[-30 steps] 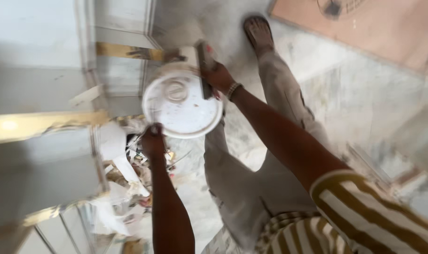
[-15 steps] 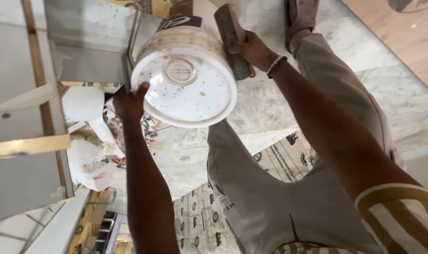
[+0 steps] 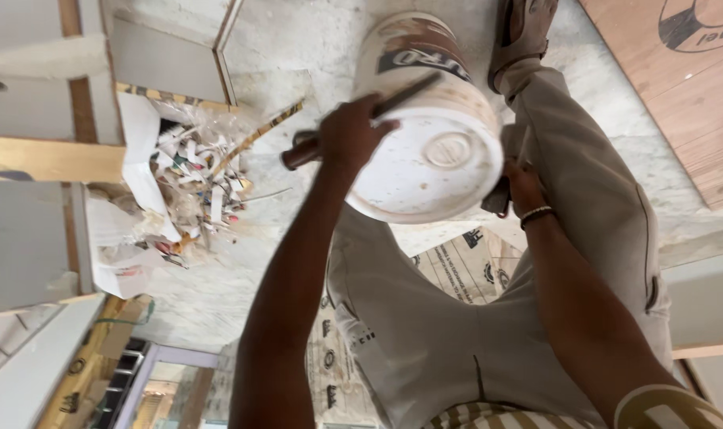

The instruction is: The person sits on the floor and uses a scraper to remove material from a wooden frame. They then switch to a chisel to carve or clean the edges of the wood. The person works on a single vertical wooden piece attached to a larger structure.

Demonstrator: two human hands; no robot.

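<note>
White plastic bucket (image 3: 429,127) sits between the person's knees, just above a pale marble floor (image 3: 298,56); lid (image 3: 433,163) still seated on the rim, facing the camera, no gap visible along the near edge; printed band around the bucket wall, smeared with brownish residue.

Left hand (image 3: 349,135) is closed around a dark-handled tool (image 3: 353,127) that looks like a flat blade or scraper; the blade lies across the bucket's upper edge, its tip near the lid's rim; whether the tip is under the lid, cannot tell. Right hand (image 3: 524,187), with a wrist band, presses against the bucket's right side, partly hidden behind it; it appears to steady the bucket, but the fingers' grip is not visible.

Judgement: lid-prying is in hand and at an early stage; lid not yet lifted anywhere visible; most of the rim still to be worked loose.

Surroundings: heap of paper scraps and plastic wrap (image 3: 183,183) at left by white cabinet panels (image 3: 28,238); plywood sheet (image 3: 679,87) at upper right; printed paper sheet (image 3: 456,266) under the legs.
</note>
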